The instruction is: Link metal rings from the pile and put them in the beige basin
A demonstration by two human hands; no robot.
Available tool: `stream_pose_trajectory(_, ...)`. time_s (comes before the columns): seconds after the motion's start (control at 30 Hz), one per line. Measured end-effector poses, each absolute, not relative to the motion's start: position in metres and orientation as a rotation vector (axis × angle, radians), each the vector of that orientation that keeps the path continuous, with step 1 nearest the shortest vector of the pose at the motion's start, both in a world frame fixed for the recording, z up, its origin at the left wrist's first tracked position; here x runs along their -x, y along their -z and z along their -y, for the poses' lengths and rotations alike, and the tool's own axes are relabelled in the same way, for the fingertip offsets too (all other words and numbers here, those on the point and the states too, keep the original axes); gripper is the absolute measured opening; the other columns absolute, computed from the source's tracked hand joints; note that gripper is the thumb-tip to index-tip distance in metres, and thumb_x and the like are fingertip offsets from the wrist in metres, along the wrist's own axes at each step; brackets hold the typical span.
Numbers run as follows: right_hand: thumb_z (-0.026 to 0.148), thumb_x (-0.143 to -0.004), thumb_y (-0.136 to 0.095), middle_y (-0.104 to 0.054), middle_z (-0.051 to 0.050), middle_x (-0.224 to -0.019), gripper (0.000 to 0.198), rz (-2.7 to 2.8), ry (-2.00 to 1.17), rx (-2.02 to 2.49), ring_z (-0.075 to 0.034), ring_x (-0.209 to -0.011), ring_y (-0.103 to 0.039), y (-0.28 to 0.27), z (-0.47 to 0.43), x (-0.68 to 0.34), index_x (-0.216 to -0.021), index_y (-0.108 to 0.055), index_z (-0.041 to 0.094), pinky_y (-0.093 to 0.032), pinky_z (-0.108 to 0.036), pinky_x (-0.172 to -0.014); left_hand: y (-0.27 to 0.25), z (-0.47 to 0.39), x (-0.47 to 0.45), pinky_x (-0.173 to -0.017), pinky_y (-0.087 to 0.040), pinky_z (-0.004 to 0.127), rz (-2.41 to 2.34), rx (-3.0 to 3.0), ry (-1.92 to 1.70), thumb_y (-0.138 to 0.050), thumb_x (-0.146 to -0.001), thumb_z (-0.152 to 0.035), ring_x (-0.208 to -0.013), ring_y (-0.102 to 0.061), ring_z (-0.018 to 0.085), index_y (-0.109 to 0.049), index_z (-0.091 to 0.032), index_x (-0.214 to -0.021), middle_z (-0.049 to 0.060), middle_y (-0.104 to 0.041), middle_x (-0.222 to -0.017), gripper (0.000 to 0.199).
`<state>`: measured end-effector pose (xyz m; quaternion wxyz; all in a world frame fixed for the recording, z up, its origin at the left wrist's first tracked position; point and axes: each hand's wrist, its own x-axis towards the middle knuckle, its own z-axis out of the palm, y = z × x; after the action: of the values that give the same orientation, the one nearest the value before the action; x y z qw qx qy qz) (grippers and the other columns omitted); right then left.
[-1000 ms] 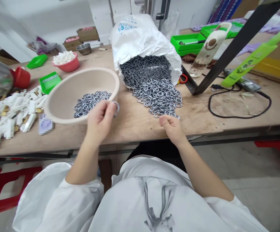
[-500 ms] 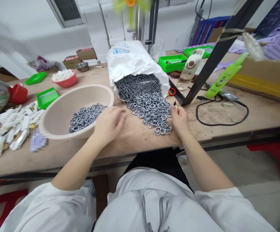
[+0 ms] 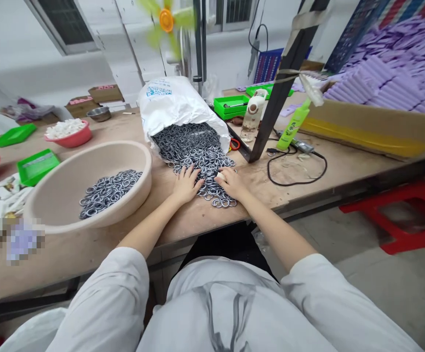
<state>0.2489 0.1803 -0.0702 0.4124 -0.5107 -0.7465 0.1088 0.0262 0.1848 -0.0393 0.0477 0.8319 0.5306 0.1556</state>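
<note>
Grey metal rings (image 3: 212, 161) spill from the mouth of a white sack (image 3: 175, 105) onto the table. My left hand (image 3: 187, 186) lies at the left side of this pile, fingers spread and touching the rings. On the opposite side, my right hand (image 3: 230, 182) rests against the pile with its fingers stretched out. A small whitish bit shows at its fingertips; I cannot tell whether it is a wrap or a separate piece. To the left of my left hand stands a large beige basin (image 3: 54, 195) with more grey rings (image 3: 109, 193) in it.
A black metal post (image 3: 271, 112) rises right of the sack, beside a bottle (image 3: 253, 115), a green tube (image 3: 293, 127) and a black cable (image 3: 296, 184). Left are white pieces, a green tray (image 3: 38, 166) and a red bowl (image 3: 75, 138). A fan (image 3: 166, 20) stands behind.
My left hand has moved right from the basin's edge to the pile. My right hand has come inward onto the rings, its fingers now spread. The view has turned rightward.
</note>
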Motion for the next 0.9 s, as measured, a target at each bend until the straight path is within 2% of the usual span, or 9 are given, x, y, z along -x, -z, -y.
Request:
stream_pose_trajectory(0.17,0.062,-0.094,-0.044,-0.064,-0.015,-0.119,0.044,1.736,-0.283,1.286,-0.030,-0.117,-0.053,0.063,-0.181,-0.255,-0.089,-0.061,0.022,-0.038,-0.048,-0.107,0.045,-0.171,-0.007,-0.120,-0.027,0.053,-1.551,-2.559,-0.620,-0.037,-0.100,-0.038,-0.145,-0.036,0.032,-0.063,-0.021,-0.133,0.010,-0.053,-0.150,0.045)
stream_pose_trajectory(0.33,0.075,-0.092,-0.031,-0.060,-0.007,-0.084,0.057,1.586,-0.352,1.298,-0.023,-0.086,-0.055,0.059,-0.178,-0.259,-0.074,-0.051,0.024,-0.046,-0.040,-0.087,0.042,-0.167,-0.003,-0.114,-0.037,0.048,-1.499,-2.476,-0.791,-0.048,-0.095,-0.032,-0.123,-0.057,0.028,-0.071,-0.018,-0.116,0.010,-0.071,-0.123,0.034)
stream_pose_trajectory(0.47,0.080,-0.088,-0.031,-0.056,-0.006,-0.078,0.063,1.423,-0.376,1.317,-0.022,-0.083,-0.055,0.058,-0.181,-0.263,-0.071,-0.050,0.023,-0.046,-0.038,-0.082,0.038,-0.167,-0.005,-0.108,-0.042,0.043,-1.475,-2.446,-0.847,-0.052,-0.093,-0.031,-0.114,-0.061,0.026,-0.071,-0.017,-0.115,0.010,-0.073,-0.118,0.032)
stream_pose_trajectory(0.57,0.083,-0.088,-0.025,-0.054,-0.005,-0.072,0.067,1.275,-0.429,1.366,-0.020,-0.071,-0.054,0.060,-0.189,-0.266,-0.073,-0.050,0.023,-0.046,-0.036,-0.068,0.037,-0.168,-0.005,-0.108,-0.041,0.043,-1.466,-2.409,-0.900,-0.048,-0.094,-0.032,-0.115,-0.060,0.025,-0.070,-0.017,-0.115,0.010,-0.073,-0.118,0.034)
stream_pose_trajectory(0.67,0.082,-0.088,-0.014,-0.052,-0.003,-0.067,0.071,1.160,-0.500,1.411,-0.017,-0.057,-0.049,0.062,-0.196,-0.269,-0.075,-0.049,0.022,-0.042,-0.033,-0.053,0.036,-0.171,-0.003,-0.109,-0.041,0.043,-1.444,-2.365,-0.965,-0.043,-0.096,-0.030,-0.118,-0.058,0.025,-0.070,-0.018,-0.116,0.010,-0.072,-0.119,0.036)
stream_pose_trajectory(0.9,0.087,-0.084,-0.016,-0.050,-0.001,-0.066,0.073,1.101,-0.588,1.434,-0.013,-0.054,-0.046,0.065,-0.203,-0.270,-0.077,-0.049,0.022,-0.039,-0.029,-0.048,0.040,-0.180,-0.002,-0.104,-0.043,0.038,-1.466,-2.200,-1.136,-0.041,-0.096,-0.024,-0.114,-0.060,0.023,-0.058,-0.017,-0.129,0.010,-0.072,-0.119,0.038)
